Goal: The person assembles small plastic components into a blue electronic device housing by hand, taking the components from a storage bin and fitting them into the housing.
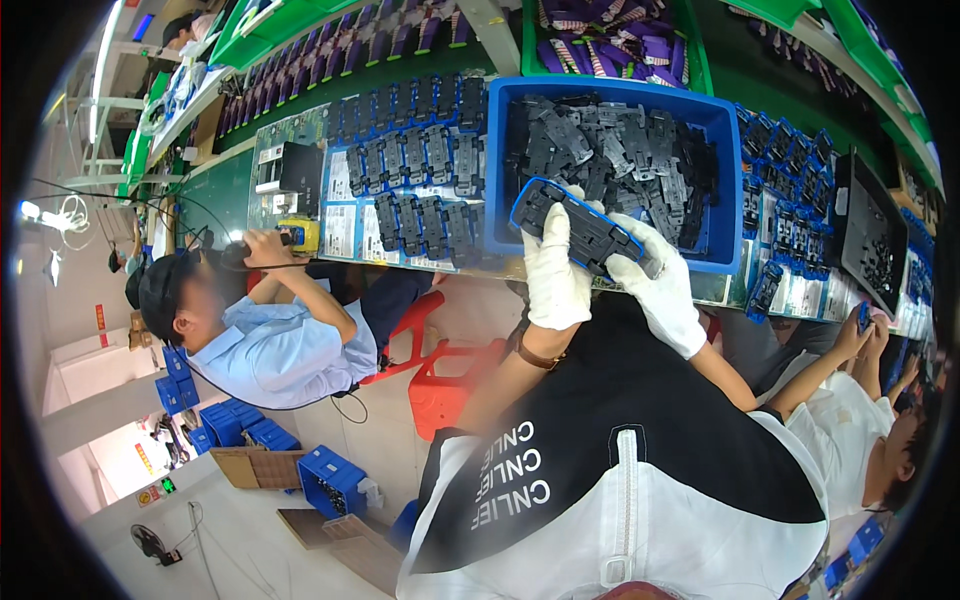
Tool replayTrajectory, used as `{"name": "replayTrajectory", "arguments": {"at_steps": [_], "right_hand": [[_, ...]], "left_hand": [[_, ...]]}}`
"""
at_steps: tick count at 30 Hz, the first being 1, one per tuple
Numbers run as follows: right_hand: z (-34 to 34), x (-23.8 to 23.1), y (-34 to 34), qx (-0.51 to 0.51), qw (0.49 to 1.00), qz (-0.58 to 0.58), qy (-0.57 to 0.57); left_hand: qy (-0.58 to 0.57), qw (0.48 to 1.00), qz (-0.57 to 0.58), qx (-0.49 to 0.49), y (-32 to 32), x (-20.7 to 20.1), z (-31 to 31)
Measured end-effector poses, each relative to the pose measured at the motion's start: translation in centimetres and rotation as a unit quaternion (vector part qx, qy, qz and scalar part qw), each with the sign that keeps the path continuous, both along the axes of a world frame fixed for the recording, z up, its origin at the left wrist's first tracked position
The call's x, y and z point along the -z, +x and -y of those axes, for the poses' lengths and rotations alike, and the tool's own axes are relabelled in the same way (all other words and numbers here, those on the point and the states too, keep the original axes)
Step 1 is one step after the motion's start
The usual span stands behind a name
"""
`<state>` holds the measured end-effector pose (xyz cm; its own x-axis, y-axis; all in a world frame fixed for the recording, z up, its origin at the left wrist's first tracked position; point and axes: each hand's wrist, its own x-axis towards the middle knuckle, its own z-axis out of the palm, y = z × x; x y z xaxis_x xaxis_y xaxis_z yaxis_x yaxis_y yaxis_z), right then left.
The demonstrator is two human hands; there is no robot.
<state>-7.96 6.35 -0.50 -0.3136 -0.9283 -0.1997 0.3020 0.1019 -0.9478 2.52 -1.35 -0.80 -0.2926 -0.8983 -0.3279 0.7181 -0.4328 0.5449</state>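
Both hands wear white gloves and hold one toy car (pixel 580 229) between them, in front of my chest. Its black underside faces up, and a blue body shows along its edges. My left hand (pixel 557 270) is closed around its near side, with fingers up over the black base. At the car's right end, my right hand (pixel 656 288) grips with thumb and fingers, some of them hidden. Just beyond the hands stands a blue bin (pixel 690 262) heaped with black plastic car bases (pixel 620 140).
Rows of upturned blue-and-black cars (pixel 410 160) lie left of the bin; more cars (pixel 790 200) lie right, beside a black tray (pixel 855 215). A green crate (pixel 697 50) holds purple parts. Co-workers sit on both sides. Red stools (pixel 440 390) stand behind the bench at left.
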Motion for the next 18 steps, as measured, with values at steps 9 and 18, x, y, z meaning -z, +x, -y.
{"name": "replayTrajectory", "arguments": {"at_steps": [9, 18], "right_hand": [[2.6, 2.4, 2.5, -0.038, 0.999, -0.020, 0.023], [5.2, 4.5, 0.1, -0.051, 0.963, -0.259, 0.055]], "left_hand": [[-0.015, 0.994, 0.105, -0.017, 2.7, 4.5, 0.7], [-0.012, 0.856, 0.445, -0.264, 24.9, 12.1, 15.2]]}}
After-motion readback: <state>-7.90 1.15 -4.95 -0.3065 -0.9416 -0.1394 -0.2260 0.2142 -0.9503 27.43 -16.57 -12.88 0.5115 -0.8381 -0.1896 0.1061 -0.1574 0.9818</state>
